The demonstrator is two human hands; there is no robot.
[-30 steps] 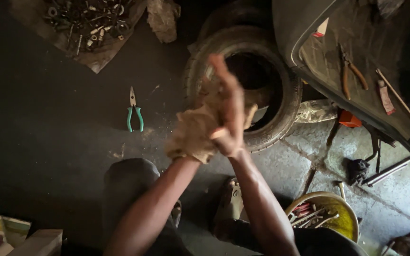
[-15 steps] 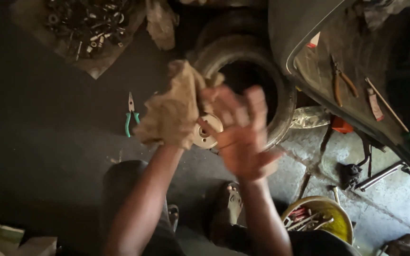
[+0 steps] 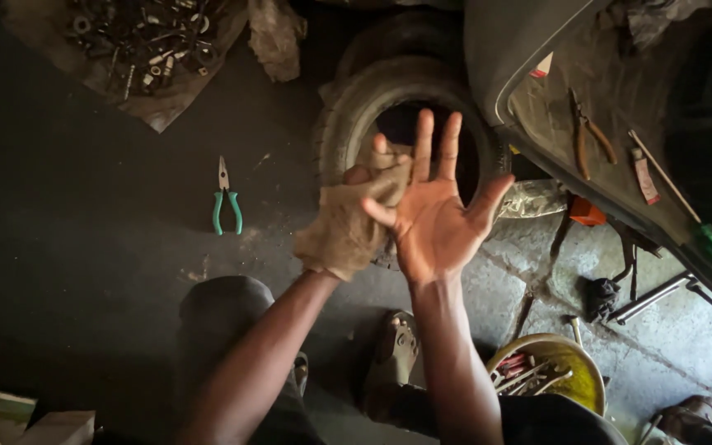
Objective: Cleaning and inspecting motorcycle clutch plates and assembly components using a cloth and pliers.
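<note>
Premises: a vehicle repair workshop, floor-level working. Evidence: a worn tyre at upper centre on stained concrete; loose nuts and bolts heaped upper left; green-handled pliers left of centre; yellow bowl of tools lower right.

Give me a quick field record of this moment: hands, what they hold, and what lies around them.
left hand: wrapped in a tan rag, pressed against the right palm
right hand: open, fingers spread, palm up
behind hands: tyre lying on the floor
left of tyre: green-handled pliers
top left: pile of bolts and nuts
bottom right: yellow bowl with tools
</note>
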